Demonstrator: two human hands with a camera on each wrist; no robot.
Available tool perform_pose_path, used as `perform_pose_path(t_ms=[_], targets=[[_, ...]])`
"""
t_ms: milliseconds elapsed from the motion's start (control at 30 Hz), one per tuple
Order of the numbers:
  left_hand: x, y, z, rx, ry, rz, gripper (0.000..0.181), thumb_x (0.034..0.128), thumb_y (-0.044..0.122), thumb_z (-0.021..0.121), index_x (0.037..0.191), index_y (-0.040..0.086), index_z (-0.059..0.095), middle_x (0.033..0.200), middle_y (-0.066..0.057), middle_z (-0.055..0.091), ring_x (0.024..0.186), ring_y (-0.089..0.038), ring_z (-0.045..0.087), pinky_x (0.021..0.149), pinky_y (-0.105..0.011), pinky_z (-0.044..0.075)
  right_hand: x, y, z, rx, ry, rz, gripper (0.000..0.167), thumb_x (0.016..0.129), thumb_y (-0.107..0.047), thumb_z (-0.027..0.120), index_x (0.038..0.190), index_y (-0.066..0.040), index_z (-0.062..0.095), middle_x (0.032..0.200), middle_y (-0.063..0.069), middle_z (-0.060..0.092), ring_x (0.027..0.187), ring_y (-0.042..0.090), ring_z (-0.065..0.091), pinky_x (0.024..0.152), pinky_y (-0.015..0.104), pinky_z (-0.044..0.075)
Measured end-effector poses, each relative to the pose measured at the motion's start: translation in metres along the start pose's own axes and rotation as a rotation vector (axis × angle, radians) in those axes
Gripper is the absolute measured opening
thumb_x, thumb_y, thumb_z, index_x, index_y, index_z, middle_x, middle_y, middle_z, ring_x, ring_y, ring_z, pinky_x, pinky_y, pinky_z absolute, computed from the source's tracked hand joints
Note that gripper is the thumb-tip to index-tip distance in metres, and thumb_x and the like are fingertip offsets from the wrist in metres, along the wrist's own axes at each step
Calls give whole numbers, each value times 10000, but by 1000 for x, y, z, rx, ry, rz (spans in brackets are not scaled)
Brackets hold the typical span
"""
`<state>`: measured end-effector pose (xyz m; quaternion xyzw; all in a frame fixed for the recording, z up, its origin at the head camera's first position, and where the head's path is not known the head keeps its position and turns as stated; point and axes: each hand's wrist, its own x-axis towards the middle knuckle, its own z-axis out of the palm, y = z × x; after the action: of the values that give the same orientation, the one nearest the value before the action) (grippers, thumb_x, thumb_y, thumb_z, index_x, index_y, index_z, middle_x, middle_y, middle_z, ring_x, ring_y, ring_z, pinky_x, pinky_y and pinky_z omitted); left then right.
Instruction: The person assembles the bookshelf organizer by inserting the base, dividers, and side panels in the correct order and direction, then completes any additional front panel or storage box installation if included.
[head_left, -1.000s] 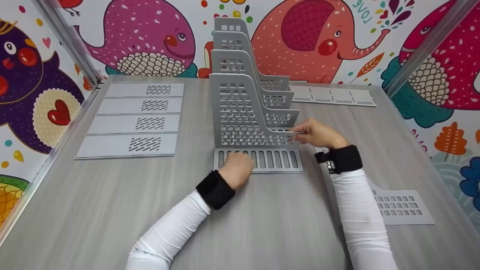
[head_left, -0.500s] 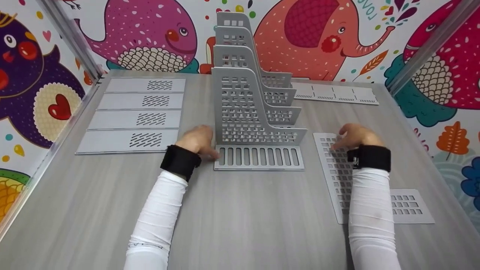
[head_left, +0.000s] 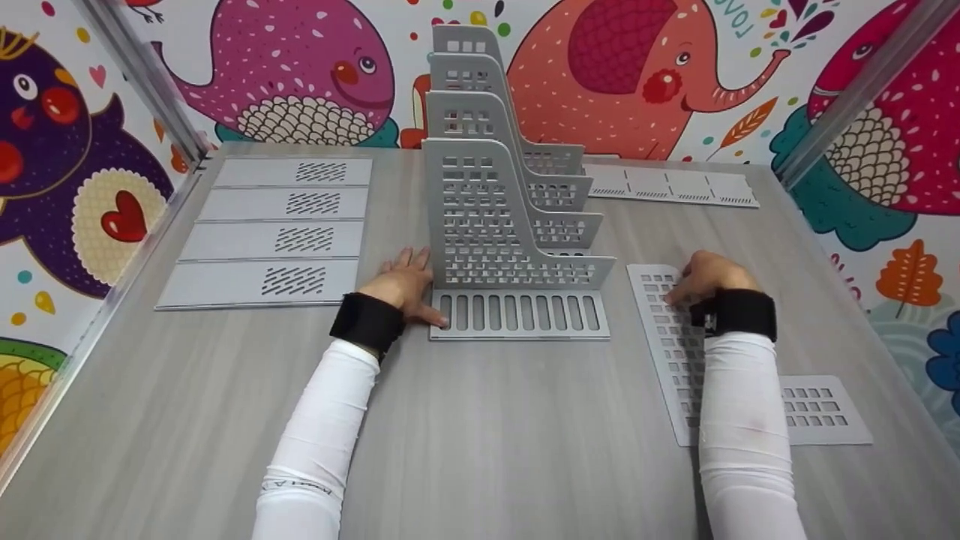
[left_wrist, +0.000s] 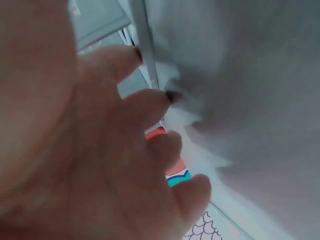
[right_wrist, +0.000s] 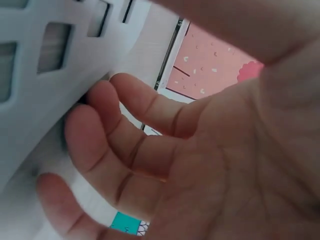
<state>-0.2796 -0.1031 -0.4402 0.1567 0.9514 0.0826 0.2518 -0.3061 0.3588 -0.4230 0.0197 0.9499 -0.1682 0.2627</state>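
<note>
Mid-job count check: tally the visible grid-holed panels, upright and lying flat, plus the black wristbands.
Upright grid-holed panels: 4
Flat grid-holed panel, partly hidden by the right sleeve: 1
Black wristbands: 2
Total: 7

Salmon elephant print (head_left: 600,112), dk. red ear: ref. item. Magenta whale print (head_left: 300,60) L of elephant, w/ scale-patterned belly. Purple bird print (head_left: 52,169) far L of elephant, red heart (head_left: 124,216) on belly. Orange leaf print (head_left: 742,124) immed. R of elephant, under trunk. L metal post (head_left: 145,82) btwn elephant & bird; R metal post (head_left: 859,90) R of elephant. Grey wood-grain tabletop (head_left: 525,435) below elephant.
</note>
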Motion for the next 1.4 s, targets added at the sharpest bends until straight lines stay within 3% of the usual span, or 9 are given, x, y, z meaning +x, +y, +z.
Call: perform_pose_path(t_ms=[167,333,467,667,867,1000,1100,1233,1400], targets=[[2,1,3,10,12,-22,929,862,524,721,1543,13,350,1691,-190,0,1554,-438,-31,1249,-617,79,-2,6,-1,64,28,-9,520,887,-195,697,1261,137,553,1099,237,612,909,310,601,721,309,501],[3,0,6,-26,34,-38,933,884,520,694,1585,72,272,1692,-184,-17,1550,-447,-54,1238,-639,64,-9,2,-4,77,20,44,775,870,-400,755,1356,119,448,1145,245,554,987,353,547,803,393,512],[2,1,6,-71,65,-54,901,929,515,635,1610,119,197,1687,-199,-27,1550,-440,-78,1235,-643,33,-10,-4,-1,41,43,71,816,795,-432,826,1276,139,500,1048,213,582,912,330,556,767,384,516],[3,4,4,-88,111,-59,797,988,496,551,1603,111,224,1681,-220,21,1554,-437,-43,1236,-647,63,-5,-2,4,17,56,75,620,773,-366,848,1085,113,606,886,141,595,769,271,570,632,306,470],[1,1,4,-45,117,-51,992,868,599,683,1597,90,242,1674,-241,82,1549,-463,18,1214,-675,151,-1,3,2,20,36,36,566,779,-397,842,993,66,595,800,66,529,719,225,536,613,297,427],[-1,2,5,-23,126,-71,1058,818,634,719,1600,103,242,1675,-233,105,1546,-472,41,1203,-678,191,1,8,-1,49,54,-36,544,806,-404,821,988,42,570,800,46,527,732,206,522,628,294,410],[-1,6,6,-6,136,-96,1060,815,651,710,1602,118,241,1678,-218,115,1546,-471,45,1195,-687,202,-3,11,-4,143,101,-126,587,842,-366,802,1123,58,509,908,74,563,810,198,529,686,276,430],[-2,10,7,22,144,-128,1059,812,661,702,1604,130,240,1679,-204,133,1548,-465,58,1189,-692,210,-15,8,-10,410,155,-251,652,874,-259,788,1312,3,383,1065,67,594,887,150,625,756,256,544],[-3,12,7,22,141,-147,1072,797,662,715,1607,148,236,1682,-192,132,1551,-456,61,1192,-694,195,-37,-2,-21,688,247,-405,511,894,-113,755,1262,-99,400,1023,-28,714,834,109,729,706,271,614]])
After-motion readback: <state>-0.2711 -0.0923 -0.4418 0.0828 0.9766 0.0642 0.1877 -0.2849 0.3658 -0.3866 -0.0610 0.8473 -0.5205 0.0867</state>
